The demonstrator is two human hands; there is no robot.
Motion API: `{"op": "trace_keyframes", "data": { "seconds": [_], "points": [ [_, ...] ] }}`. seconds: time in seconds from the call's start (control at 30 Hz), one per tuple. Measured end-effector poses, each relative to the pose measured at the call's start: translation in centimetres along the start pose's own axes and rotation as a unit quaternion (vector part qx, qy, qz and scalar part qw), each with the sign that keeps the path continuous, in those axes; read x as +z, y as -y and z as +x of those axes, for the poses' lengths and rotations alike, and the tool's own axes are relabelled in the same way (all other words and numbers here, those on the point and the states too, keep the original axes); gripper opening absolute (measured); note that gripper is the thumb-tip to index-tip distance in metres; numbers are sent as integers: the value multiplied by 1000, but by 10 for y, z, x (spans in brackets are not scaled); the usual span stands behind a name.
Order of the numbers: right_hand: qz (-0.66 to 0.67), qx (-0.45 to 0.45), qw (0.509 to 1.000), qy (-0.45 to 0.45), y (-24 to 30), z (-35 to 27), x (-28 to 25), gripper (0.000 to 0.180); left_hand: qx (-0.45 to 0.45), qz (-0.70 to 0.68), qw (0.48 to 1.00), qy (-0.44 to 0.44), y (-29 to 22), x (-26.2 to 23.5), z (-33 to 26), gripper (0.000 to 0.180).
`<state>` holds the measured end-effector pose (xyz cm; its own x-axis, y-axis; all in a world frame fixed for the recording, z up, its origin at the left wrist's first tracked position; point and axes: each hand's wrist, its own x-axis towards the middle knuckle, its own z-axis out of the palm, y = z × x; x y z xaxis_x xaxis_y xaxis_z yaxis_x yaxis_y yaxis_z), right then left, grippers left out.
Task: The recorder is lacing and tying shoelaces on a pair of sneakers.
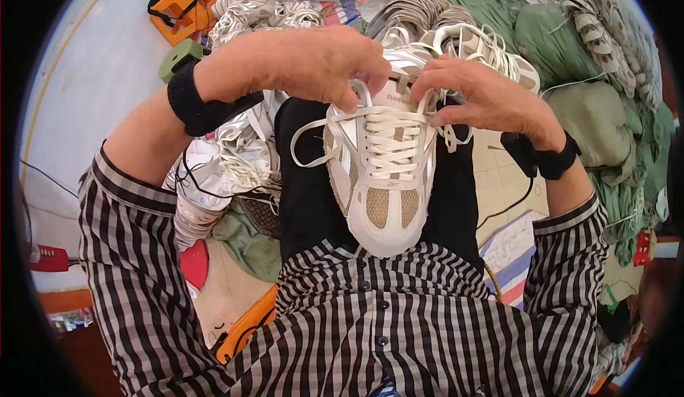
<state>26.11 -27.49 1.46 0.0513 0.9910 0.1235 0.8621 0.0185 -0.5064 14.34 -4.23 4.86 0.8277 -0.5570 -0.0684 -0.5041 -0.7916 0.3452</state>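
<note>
A white and beige sneaker (388, 215) lies across my lap, its toe pointing toward me. A cream shoelace (394, 144) criss-crosses up its front, and a loose loop hangs out on the left. My left hand (324, 65) is at the top left eyelets, thumb and fingers closed round the lace there. Opposite it, my right hand (481, 94) pinches the lace by the top right eyelets, just beside the tongue (394, 96). The fingertips partly cover what they grip. Just beyond my hands, another similar sneaker (474, 40) rests with its laces loose.
Piled shoes and shoe parts (242, 144) lie to the left of my legs. Stacked beige pieces (402, 12) stand at the back. Green cloth sacks (563, 37) fill the right side. An orange frame (182, 8) is at the far left, and a striped sheet (509, 254) lies on the floor.
</note>
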Motion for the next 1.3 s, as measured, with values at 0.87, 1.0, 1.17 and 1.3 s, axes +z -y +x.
{"op": "trace_keyframes", "data": {
  "seconds": [0.87, 1.0, 1.17, 1.3],
  "points": [
    [-132, 51, 978, 156, 13, 41, 2, 20, -107, 81, 987, 89, -28, 5, 28, 16],
    [-105, 92, 982, 127, 3, 38, 16, 16, -109, 80, 986, 97, -23, 13, 31, 15],
    [189, 213, 958, -35, -13, 37, 29, 12, -96, 118, 988, -37, -33, 36, 18, 9],
    [53, 48, 988, -135, -8, 33, 29, 9, 65, 83, 975, -194, -54, 52, 13, 14]
  ]
}}
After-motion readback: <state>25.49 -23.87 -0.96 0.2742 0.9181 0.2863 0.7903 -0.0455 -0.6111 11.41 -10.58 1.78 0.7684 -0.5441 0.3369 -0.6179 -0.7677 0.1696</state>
